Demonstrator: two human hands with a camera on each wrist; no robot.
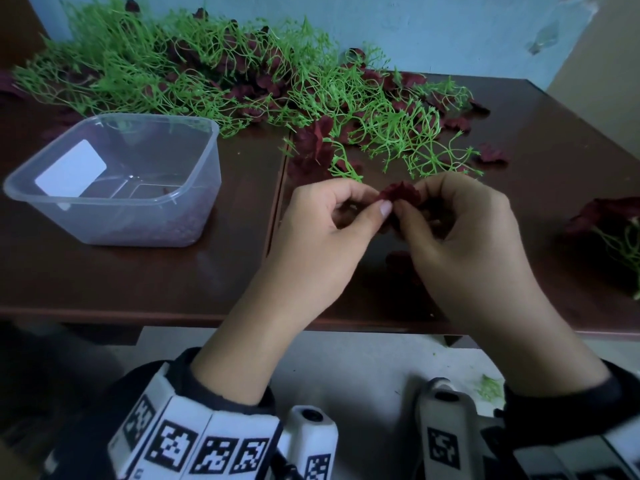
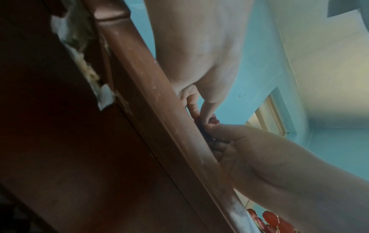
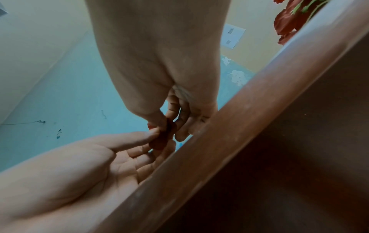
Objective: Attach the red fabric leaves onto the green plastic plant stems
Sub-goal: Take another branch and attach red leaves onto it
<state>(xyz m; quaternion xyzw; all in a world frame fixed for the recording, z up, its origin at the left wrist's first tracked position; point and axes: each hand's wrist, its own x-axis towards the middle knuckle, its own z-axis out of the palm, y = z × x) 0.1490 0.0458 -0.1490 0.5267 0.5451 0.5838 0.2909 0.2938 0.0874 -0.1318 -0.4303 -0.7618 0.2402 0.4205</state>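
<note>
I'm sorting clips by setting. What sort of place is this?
Probably a home or small workshop for piecework: a worn brown table, a heap of green stems with red leaves, and a painted blue wall.

Dim, bluish light; wrist views soft, distorted.

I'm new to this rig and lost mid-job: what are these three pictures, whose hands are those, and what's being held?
No machine here: a person works bare-handed, wearing cameras. The head view looks down at the brown table; the two wrist views look up along each hand from below the table edge. The left hand and right hand meet over the table, both with a pinching grip on one red fabric leaf. In the right wrist view that leaf shows between the fingertips. Behind lies a heap of green plastic stems mixed with red leaves. A clear plastic tub stands at the left.
</note>
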